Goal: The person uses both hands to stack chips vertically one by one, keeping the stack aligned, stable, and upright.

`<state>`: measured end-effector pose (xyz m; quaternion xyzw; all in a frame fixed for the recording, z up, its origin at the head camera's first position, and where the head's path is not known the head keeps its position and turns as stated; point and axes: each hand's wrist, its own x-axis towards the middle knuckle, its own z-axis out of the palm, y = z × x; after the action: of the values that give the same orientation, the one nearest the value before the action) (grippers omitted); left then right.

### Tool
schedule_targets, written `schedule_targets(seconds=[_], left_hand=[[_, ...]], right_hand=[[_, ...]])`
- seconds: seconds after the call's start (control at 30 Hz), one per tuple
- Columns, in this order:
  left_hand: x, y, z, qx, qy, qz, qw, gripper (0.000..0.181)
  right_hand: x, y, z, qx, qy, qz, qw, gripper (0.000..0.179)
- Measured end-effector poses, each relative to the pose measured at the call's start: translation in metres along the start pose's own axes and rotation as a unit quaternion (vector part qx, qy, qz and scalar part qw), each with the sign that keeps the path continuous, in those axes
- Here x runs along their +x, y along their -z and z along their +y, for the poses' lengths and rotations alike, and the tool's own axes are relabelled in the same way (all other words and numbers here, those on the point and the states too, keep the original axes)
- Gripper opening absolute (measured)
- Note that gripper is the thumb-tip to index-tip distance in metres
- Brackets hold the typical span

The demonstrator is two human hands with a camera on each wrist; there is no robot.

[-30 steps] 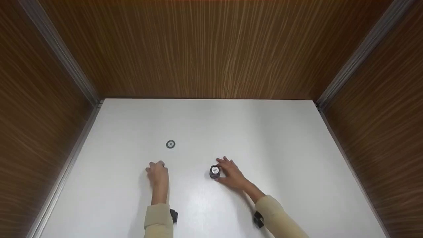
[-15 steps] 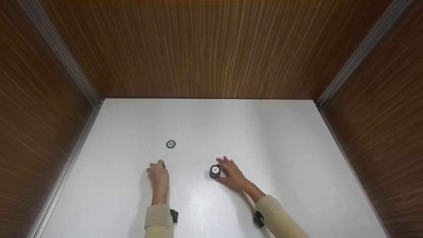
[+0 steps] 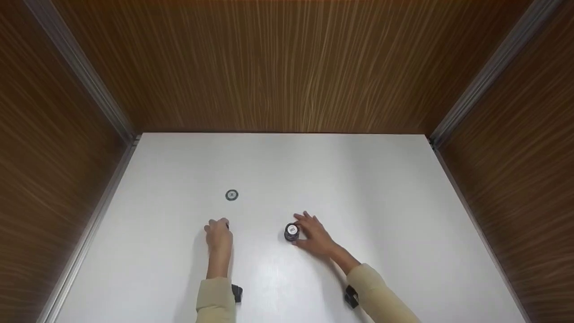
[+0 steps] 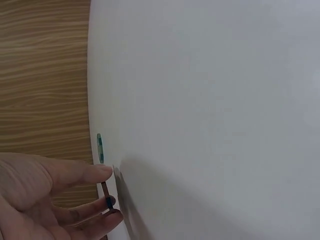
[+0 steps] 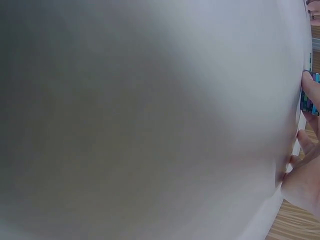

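In the left wrist view, my left hand [image 3: 219,237] pinches a thin dark poker chip [image 4: 106,192] on edge between thumb and fingers, just above the white table. Only a dark sliver of that chip shows in the head view. My right hand [image 3: 315,237] grips a short stack of poker chips [image 3: 291,231] standing on the table, thumb on the near side and a finger on the far side. White-centred is the stack's top; its striped edges [image 5: 307,97] show in the right wrist view. Beyond the left hand, one poker chip [image 3: 232,195] lies flat.
The white tabletop [image 3: 381,193] is bounded by a wood-grain panel [image 3: 287,67] at the back and similar panels on both sides. Metal rails [image 3: 89,74] run along the corners. A dark wrist device [image 3: 236,293] sits beside each sleeve.
My left hand has shifted slightly to the right with its poker chip. My right hand, the stack and the flat chip have stayed in place.
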<state>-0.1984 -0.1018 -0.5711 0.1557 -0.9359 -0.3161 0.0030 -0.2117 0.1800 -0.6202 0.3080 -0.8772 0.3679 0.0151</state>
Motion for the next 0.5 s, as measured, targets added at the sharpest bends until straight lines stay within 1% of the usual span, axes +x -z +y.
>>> schedule_targets(seconds=[0.23,0.4,0.5], left_hand=[[-0.002,-0.003,0.007,0.042,-0.029,-0.034,0.9981,0.017],[-0.006,-0.005,0.014,0.054,-0.047,-0.041,0.9966,0.011],[-0.007,-0.006,0.019,0.060,-0.059,-0.036,0.9958,0.010]], right_hand=[[0.001,0.001,0.000,0.002,-0.001,0.001,1.0000,0.044],[0.000,0.000,0.001,-0.001,-0.010,-0.003,0.9999,0.045],[-0.001,0.000,0.000,-0.004,-0.017,-0.006,0.9998,0.045]])
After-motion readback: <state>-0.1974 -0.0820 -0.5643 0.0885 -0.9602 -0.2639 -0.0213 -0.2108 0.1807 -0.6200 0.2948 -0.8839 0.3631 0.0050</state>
